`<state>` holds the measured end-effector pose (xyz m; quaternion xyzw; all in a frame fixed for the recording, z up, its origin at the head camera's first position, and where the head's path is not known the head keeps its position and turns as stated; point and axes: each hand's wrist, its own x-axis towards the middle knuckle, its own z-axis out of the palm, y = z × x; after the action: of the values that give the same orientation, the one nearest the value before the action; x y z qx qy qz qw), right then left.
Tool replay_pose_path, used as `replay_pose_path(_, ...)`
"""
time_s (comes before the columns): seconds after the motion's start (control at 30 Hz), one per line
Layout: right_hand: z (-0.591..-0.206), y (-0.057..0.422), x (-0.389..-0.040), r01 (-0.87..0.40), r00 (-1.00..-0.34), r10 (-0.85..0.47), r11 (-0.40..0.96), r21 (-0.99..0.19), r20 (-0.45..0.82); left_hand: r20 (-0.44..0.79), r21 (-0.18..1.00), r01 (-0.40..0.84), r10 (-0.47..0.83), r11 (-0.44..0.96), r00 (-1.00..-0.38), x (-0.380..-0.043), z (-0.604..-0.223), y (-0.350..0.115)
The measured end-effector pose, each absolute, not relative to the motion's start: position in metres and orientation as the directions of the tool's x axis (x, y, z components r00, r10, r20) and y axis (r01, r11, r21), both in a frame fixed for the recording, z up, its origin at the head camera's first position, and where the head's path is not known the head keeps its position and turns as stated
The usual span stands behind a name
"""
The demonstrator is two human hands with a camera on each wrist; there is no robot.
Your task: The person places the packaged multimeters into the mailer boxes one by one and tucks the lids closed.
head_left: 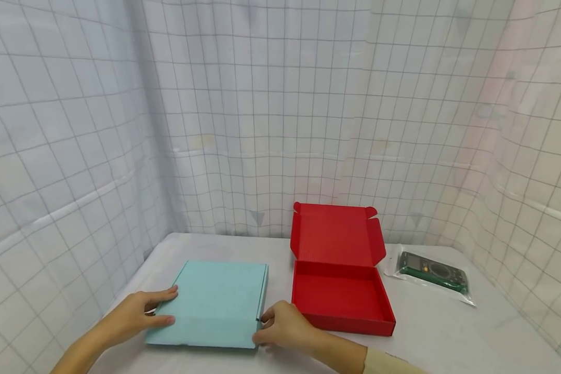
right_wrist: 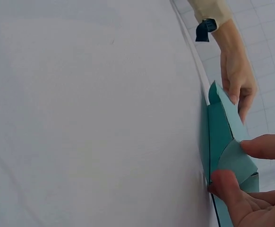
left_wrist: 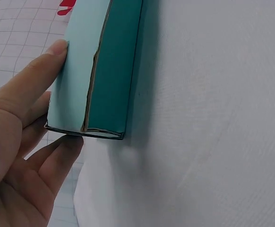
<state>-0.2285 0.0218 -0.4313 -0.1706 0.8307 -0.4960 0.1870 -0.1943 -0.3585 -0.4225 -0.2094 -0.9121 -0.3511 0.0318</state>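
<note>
A light blue cardboard mailer box [head_left: 217, 301] lies on the table at front left, its lid down over the top. At its left side is my left hand [head_left: 128, 318], thumb and forefinger extended onto the lid edge and other fingers against the side wall. My right hand [head_left: 287, 326] is at the box's front right corner. In the right wrist view, its thumb and a finger pinch a small flap [right_wrist: 236, 161] standing out at the corner. Another flap [right_wrist: 214, 93] sticks out at the far corner, near the left hand [right_wrist: 239, 73].
A red cardboard box [head_left: 341, 298] stands open to the right, its lid [head_left: 334, 234] raised at the back. Farther right lies a green and black multimeter [head_left: 433, 271] in a clear plastic bag. White gridded curtains [head_left: 271, 114] enclose the white table [head_left: 449, 332] at the back and sides.
</note>
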Motion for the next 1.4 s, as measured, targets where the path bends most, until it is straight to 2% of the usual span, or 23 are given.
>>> replay_pose_path(0.3, -0.4287, 0.0204, -0.2270, 0.009, -0.866, -0.451, 0.415, -0.910, -0.214, 0.207, 0.656, 0.411, 0.373, 0.633, -0.904, -0.1962, -0.4244, -0.3619)
replay_pose_path(0.67, -0.4257, 0.0221, -0.2304, 0.063, -0.849, -0.468, 0.368, -0.928, -0.244, 0.182, 0.635, 0.396, 0.369, 0.664, -0.911, -0.1989, -0.4186, -0.3584)
replay_pose_path(1.13, -0.4291, 0.0230, -0.2331, 0.157, -0.817, -0.502, 0.280, -0.947, -0.284, 0.177, 0.680, 0.406, 0.401, 0.611, -0.899, -0.1992, -0.4190, -0.3621)
replay_pose_path(1.27, -0.4299, 0.0232, -0.2341, 0.116, -0.822, -0.507, 0.298, -0.948, -0.260, 0.173, 0.690, 0.408, 0.411, 0.598, -0.895, -0.1987, -0.4193, -0.3620)
replay_pose_path(1.4, -0.4296, 0.0235, -0.2353, -0.009, -0.830, -0.515, 0.396, -0.918, -0.214, 0.162, 0.696, 0.410, 0.427, 0.590, -0.890, -0.1976, -0.4198, -0.3621)
